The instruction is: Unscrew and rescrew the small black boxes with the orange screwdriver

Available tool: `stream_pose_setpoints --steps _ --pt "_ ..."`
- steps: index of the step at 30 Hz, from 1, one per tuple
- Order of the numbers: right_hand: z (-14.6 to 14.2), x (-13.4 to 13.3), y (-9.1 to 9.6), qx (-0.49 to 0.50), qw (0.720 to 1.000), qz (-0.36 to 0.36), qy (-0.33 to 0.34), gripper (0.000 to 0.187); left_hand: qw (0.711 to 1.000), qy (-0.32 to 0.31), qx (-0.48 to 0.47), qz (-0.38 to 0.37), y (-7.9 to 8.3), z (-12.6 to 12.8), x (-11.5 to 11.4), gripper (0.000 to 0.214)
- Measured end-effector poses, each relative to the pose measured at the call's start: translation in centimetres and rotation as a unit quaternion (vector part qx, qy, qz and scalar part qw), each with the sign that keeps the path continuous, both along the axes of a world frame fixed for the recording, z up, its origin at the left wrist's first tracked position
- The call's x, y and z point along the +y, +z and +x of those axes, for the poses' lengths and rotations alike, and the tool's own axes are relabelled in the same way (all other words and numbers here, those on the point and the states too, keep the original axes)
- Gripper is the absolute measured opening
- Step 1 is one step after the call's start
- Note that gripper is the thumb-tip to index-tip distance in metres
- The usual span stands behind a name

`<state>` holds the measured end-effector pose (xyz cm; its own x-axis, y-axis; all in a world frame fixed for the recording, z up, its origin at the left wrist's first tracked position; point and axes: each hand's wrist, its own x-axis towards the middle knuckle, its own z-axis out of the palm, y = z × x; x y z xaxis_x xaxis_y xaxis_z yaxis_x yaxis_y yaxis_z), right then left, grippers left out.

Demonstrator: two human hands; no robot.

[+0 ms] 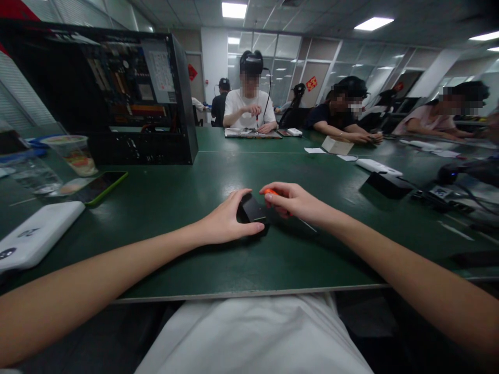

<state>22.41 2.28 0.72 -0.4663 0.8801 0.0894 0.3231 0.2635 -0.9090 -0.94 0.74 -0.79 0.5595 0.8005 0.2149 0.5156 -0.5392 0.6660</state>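
Note:
My left hand [230,221] grips a small black box-shaped device [252,209] between thumb and fingers, just above or on the green table; its kind cannot be made out. To the right, my right hand [288,200] is closed around the orange handle of a screwdriver [270,192]. The thin metal shaft of that screwdriver points back and down to the right, away from the black device. A small gap separates the two hands.
An open computer case [183,98] stands at the back left. Nearby are a plastic cup [76,155], a phone [105,187] and a white power bank [42,234]. A black box [385,185] and cables lie right. A person [249,98] works opposite.

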Motion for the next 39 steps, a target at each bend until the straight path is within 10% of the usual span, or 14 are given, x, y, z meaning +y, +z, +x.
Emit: stream_pose_setpoints --steps 8,17,39 --pt "1.5 0.2 1.7 0.1 0.924 0.317 -0.188 0.037 0.998 0.032 0.045 -0.043 0.6 -0.7 0.7 0.106" --pt "0.6 -1.5 0.9 0.053 0.915 0.389 -0.092 0.032 0.999 -0.019 0.03 -0.04 0.7 -1.0 0.6 0.102" --pt "1.0 -1.7 0.5 0.045 0.899 0.416 -0.127 0.045 0.997 -0.057 0.042 -0.02 0.6 -0.9 0.3 0.1"
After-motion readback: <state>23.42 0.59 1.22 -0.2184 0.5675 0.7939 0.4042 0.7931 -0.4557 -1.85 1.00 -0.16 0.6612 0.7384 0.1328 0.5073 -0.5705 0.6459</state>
